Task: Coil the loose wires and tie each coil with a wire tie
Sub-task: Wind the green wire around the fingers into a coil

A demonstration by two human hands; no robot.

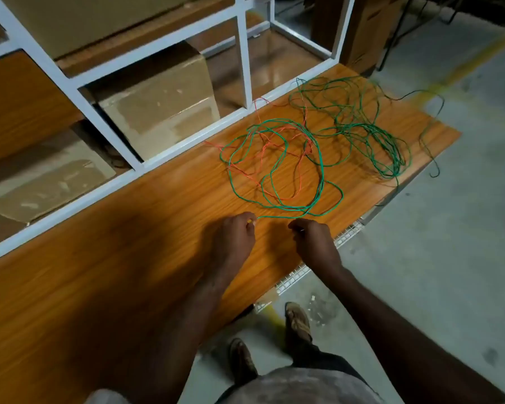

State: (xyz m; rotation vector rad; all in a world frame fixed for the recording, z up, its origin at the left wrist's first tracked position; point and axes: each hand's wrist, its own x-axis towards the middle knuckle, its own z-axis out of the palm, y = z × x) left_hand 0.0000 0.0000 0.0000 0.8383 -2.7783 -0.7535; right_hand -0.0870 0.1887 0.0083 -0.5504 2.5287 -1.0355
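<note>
The end of the green wire (277,164) is pinched in the left hand (236,233), fingers curled narrow around it; a small yellowish tip shows at the fingertips. It is judged that the end is held this way so that a first loop can be started from it. The right hand (312,239) is closed narrow too, just right of the left, and something thin and dark seems to be held in it (a wire tie perhaps, though it cannot be told for sure).

From the left hand the green wire runs right and then away, into loose loops spread on the bench (129,258) just beyond both hands. An orange wire (274,147) is tangled through those loops. A second heap of darker green wire (370,135) lies at the far right, well apart from the hands, with strands hanging over the bench edge toward the floor (449,228). No finished coil is seen, so the coiling is judged barely begun.
</note>
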